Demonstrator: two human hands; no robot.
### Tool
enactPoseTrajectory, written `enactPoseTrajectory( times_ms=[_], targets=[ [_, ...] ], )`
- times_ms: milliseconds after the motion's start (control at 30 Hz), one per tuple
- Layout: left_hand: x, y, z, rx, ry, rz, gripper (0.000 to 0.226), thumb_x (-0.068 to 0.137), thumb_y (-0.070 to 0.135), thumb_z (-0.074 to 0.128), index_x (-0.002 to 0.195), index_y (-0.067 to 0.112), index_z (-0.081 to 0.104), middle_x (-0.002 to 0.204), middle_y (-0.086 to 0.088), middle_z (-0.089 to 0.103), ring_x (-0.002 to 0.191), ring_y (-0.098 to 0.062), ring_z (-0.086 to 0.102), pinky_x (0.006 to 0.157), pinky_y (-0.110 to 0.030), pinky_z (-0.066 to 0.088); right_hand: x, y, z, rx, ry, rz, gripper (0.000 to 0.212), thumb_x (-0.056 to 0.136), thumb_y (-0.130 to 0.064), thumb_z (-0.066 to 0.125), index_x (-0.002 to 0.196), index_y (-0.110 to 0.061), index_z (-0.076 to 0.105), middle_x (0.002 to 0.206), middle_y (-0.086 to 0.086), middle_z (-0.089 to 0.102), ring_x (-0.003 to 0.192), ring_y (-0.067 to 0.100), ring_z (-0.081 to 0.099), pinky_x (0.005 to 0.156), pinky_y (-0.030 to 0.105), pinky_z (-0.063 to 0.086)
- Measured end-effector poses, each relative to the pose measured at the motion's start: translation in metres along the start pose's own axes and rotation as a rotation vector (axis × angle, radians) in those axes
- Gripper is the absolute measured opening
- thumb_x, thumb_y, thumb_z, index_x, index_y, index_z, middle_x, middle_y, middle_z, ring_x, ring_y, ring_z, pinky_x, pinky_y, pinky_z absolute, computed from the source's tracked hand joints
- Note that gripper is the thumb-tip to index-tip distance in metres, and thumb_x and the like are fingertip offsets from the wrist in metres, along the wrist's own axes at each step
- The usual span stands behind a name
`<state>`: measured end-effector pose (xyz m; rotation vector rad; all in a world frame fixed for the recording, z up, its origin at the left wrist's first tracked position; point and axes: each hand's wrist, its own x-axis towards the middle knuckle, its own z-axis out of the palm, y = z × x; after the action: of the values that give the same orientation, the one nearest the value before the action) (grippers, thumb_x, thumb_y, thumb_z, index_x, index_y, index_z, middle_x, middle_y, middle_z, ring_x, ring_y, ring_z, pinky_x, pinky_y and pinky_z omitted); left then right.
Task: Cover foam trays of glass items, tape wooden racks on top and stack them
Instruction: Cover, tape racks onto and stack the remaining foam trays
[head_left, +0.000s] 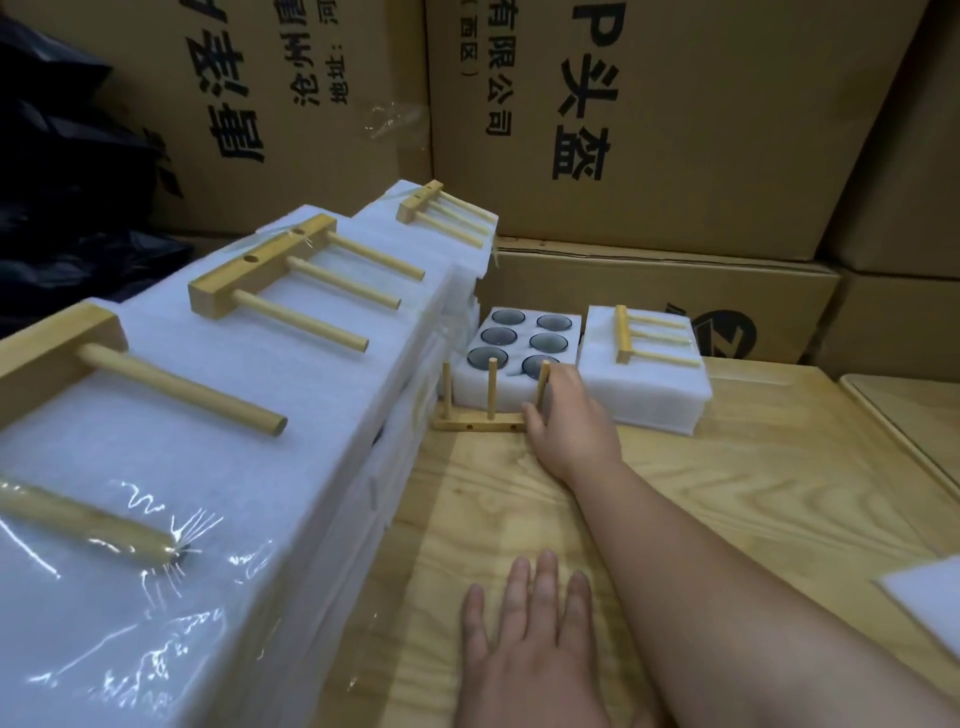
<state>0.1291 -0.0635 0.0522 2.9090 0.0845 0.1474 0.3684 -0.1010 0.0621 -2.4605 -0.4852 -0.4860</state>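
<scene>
The loose wooden rack (488, 410) stands on the counter (727, 493) at about 12 o'clock from the person, well apart from the body, touching or just beside the near wall of the uncovered foam tray (511, 387). Its base bar lies flat, with the long axis running from 9 o'clock to 3 o'clock, and its three pegs point upward. The tray behind it shows six dark glass items (524, 338) in round holes, with no cover on them yet.

The right hand (569, 410) is clearly the nearer one: the arm is stretched far forward, and the hand is at the 3 o'clock end of the rack. Its fingers seem curled around the rightmost peg and the thumb is near the end of the base bar, so I judge it grasps the rack there, though the fingertips are partly hidden. The left hand (524, 634) is released, lying flat on the counter with straight fingers, close to the body at 6 o'clock and well apart from the rack.

A finished tray (644, 384) with a taped rack lies at 1 o'clock, just beside the open one. The stack of finished trays (249, 467) runs along 9 to 11 o'clock.
</scene>
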Motion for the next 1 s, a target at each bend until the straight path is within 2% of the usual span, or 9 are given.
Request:
enactPoseTrajectory(
  times_ms=[300,333,400,467,533,667,767,833,1000],
  targets=[
    [-0.010,0.007,-0.010,-0.067,0.009,0.004,0.084,0.056,0.077,0.038,0.111,0.028,0.080,0.123,0.000,0.073,0.111,-0.017,0.071,0.093,-0.039,0.033,-0.056,-0.010,-0.028,0.023,0.037,-0.013,0.025,0.094,-0.033,0.058,0.115,-0.024,0.049,0.124,-0.005,0.046,0.093,0.037,0.062,0.070,0.045,0.050],
    [-0.012,0.006,-0.012,-0.104,0.010,-0.004,0.090,0.058,0.077,0.039,0.128,0.031,0.070,0.138,-0.001,0.064,0.124,-0.017,0.064,0.100,-0.039,0.031,-0.064,-0.011,-0.033,0.031,0.034,-0.010,0.024,0.094,-0.034,0.057,0.114,-0.023,0.049,0.124,-0.006,0.046,0.094,0.036,0.062,0.070,0.045,0.050],
    [-0.012,0.005,-0.008,-0.142,0.088,-0.031,0.107,0.068,0.080,0.034,0.160,0.038,0.000,0.170,-0.001,0.004,0.156,-0.016,0.013,0.120,-0.038,0.012,-0.082,-0.013,-0.043,0.057,0.019,0.000,0.023,0.094,-0.034,0.057,0.113,-0.023,0.050,0.124,-0.008,0.046,0.095,0.034,0.062,0.072,0.046,0.051],
    [-0.014,0.002,-0.005,-0.185,0.146,-0.115,0.107,0.071,0.083,0.022,0.137,0.037,-0.049,0.159,0.004,-0.040,0.149,-0.016,-0.031,0.123,-0.038,-0.004,-0.101,-0.013,-0.053,0.094,0.005,-0.002,0.025,0.094,-0.034,0.057,0.116,-0.024,0.049,0.126,-0.010,0.045,0.096,0.031,0.062,0.073,0.045,0.051],
    [-0.016,0.002,-0.005,-0.167,0.200,-0.111,0.105,0.071,0.083,0.017,0.131,0.035,-0.055,0.157,0.003,-0.043,0.147,-0.015,-0.036,0.124,-0.039,-0.002,-0.121,-0.013,-0.062,0.109,-0.010,-0.004,0.031,0.093,-0.037,0.057,0.119,-0.025,0.048,0.129,-0.013,0.043,0.095,0.027,0.062,0.073,0.042,0.051],
    [-0.022,0.002,-0.007,-0.226,0.205,-0.072,0.109,0.067,0.082,0.018,0.144,0.035,-0.044,0.167,0.002,-0.025,0.154,-0.017,-0.020,0.124,-0.038,0.004,-0.156,-0.011,-0.079,0.140,-0.069,0.026,0.045,0.090,-0.036,0.056,0.133,-0.027,0.044,0.143,-0.020,0.037,0.108,0.018,0.062,0.083,0.037,0.052],
    [-0.031,0.009,-0.018,-0.239,0.156,-0.050,0.120,0.061,0.081,0.039,0.158,0.017,0.014,0.164,-0.013,0.020,0.153,-0.031,0.018,0.120,-0.045,0.024,-0.180,-0.010,-0.094,0.208,-0.090,0.059,0.052,0.091,-0.030,0.055,0.141,-0.025,0.043,0.151,-0.020,0.034,0.123,0.012,0.057,0.095,0.035,0.050],
    [-0.037,0.011,-0.017,-0.264,0.253,0.034,0.106,0.056,0.075,0.052,0.136,0.006,0.051,0.142,-0.017,0.051,0.134,-0.042,0.047,0.106,-0.053,0.044,-0.194,-0.010,-0.105,0.241,-0.079,0.087,0.048,0.090,-0.033,0.056,0.137,-0.027,0.048,0.148,-0.023,0.034,0.109,0.008,0.061,0.091,0.033,0.051],
    [-0.046,0.010,-0.022,-0.371,0.189,0.100,0.112,0.045,0.085,0.061,0.134,0.018,0.046,0.129,0.008,0.047,0.129,-0.020,0.045,0.109,-0.039,0.039,-0.224,-0.009,-0.129,0.350,-0.092,0.115,0.057,0.087,-0.042,0.047,0.141,-0.025,0.051,0.151,-0.023,0.035,0.124,0.003,0.053,0.104,0.034,0.046]
  ],
)
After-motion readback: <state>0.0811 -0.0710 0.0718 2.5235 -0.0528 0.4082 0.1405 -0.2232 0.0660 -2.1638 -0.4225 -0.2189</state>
